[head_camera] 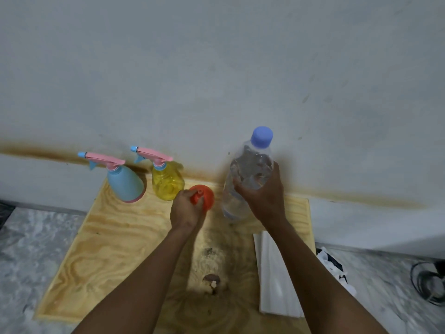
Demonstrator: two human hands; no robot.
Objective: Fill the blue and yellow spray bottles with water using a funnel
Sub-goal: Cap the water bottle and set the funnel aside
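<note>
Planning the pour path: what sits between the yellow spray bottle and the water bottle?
In the head view, the orange funnel, gripped by the left hand, sits between the yellow spray bottle and the water bottle.

Plywood board carries 2 spray bottles, perhaps white cloth.

Both forearms are bare, with no sleeves in view up to the picture's lower edge. The left hand and right hand wear no gloves. No rings or watch show.
</note>
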